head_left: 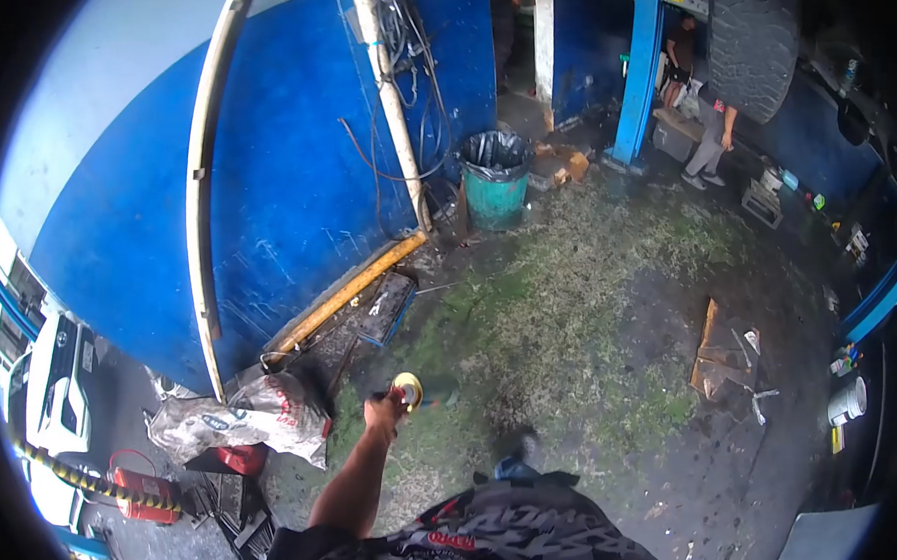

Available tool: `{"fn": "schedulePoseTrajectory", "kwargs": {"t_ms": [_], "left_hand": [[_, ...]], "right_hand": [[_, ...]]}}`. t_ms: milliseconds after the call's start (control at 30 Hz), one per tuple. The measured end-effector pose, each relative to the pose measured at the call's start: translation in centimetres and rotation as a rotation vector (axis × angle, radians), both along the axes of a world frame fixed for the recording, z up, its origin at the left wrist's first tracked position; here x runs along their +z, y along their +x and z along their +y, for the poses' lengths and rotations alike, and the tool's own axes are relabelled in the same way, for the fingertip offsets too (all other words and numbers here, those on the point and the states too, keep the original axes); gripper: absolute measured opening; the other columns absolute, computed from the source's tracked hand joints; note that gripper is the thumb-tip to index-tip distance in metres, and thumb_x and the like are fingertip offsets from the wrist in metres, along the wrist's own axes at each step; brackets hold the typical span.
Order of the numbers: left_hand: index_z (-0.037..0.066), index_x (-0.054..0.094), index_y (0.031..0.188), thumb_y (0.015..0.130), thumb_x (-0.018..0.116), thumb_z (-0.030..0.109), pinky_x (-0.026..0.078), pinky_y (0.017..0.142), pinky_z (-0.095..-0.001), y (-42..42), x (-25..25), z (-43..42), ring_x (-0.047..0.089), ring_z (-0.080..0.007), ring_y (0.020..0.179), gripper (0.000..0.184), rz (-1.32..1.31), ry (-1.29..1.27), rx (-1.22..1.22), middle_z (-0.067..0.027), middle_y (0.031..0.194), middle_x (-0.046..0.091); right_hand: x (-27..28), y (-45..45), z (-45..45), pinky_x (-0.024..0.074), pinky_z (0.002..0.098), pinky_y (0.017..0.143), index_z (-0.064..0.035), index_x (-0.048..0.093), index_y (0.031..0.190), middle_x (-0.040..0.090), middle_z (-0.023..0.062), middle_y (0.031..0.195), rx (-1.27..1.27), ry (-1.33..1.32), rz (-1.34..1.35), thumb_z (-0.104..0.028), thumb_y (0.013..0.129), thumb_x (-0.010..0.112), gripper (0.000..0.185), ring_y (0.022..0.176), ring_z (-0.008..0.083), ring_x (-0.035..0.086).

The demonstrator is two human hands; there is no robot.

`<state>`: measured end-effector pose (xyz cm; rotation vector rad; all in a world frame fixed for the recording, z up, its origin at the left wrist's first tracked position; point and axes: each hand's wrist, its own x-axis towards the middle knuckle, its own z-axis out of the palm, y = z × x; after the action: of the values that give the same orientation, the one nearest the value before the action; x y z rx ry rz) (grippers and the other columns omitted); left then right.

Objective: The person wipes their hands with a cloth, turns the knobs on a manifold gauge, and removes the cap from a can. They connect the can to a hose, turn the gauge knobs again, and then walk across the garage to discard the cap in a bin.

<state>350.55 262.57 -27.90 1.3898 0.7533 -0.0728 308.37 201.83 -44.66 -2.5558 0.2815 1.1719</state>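
My left hand (382, 415) is stretched out ahead of my body over the stained floor. Its fingers are closed on a round yellow-rimmed object (408, 390) with a pale centre and a bit of red; its exact kind is unclear. A blurred greenish patch shows just right of it. My right hand is out of view. One of my shoes (517, 447) shows blurred beneath my dark printed shirt (480, 534).
A green bin (495, 198) with a black liner stands ahead by a blue post (639, 71). A yellow beam (349, 294) lies along the wall. White sacks (244, 419) and a red container (146, 495) are left, cardboard (722, 356) right. Another person (710, 133) stands beyond.
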Motion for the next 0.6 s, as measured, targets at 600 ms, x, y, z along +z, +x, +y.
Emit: {"fn": "schedulePoseTrajectory", "kwargs": {"t_ms": [600], "left_hand": [[-0.002, 0.067, 0.106, 0.095, 0.073, 0.019, 0.055, 0.056, -0.0318, 61.6, 3.1, -16.6, 0.066, -0.0169, 0.067, 0.024, -0.351, -0.152, -0.021, -0.0074, 0.089, 0.07]], "right_hand": [[6.1, 40.0, -0.2, 0.0519, 0.0462, 0.072, -0.0076, 0.067, 0.078, 0.07, 0.0167, 0.082, -0.487, -0.244, -0.695, -0.022, 0.086, 0.068, 0.017, 0.082, 0.0347, 0.069]]}}
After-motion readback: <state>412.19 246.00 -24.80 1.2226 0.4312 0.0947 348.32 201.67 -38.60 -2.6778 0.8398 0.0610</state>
